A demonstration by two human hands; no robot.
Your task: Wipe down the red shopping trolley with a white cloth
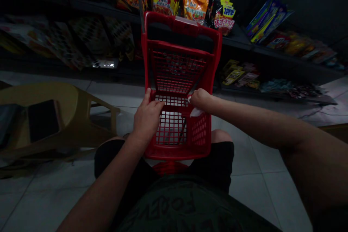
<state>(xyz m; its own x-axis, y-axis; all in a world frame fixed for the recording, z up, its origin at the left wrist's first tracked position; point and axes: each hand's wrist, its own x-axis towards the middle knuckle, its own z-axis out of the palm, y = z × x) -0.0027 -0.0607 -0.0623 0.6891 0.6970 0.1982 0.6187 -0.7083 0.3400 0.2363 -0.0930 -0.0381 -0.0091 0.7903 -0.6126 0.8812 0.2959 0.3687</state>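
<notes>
A red plastic shopping cart [178, 151] with a grid basket stands right in front of me, between my knees. My left hand [146, 117] lies on the left rim of the basket with its fingers apart. At the right side of the basket, my right hand [200, 99] is closed round a crumpled white tissue [196, 112], whose end hangs out below the fist. Whether it is paper or cloth I cannot tell. Part of the tissue is hidden in the fingers. The grid floor of the basket shows between my hands.
Behind the cart runs a dark shelf [95, 9] with red, yellow and orange noodle packets [195, 1]. More packets fill the lower shelf. To the left stands a tan plastic stool [73, 98] bearing a dark flat object [43, 120]. Light floor tiles [244, 152] lie beneath.
</notes>
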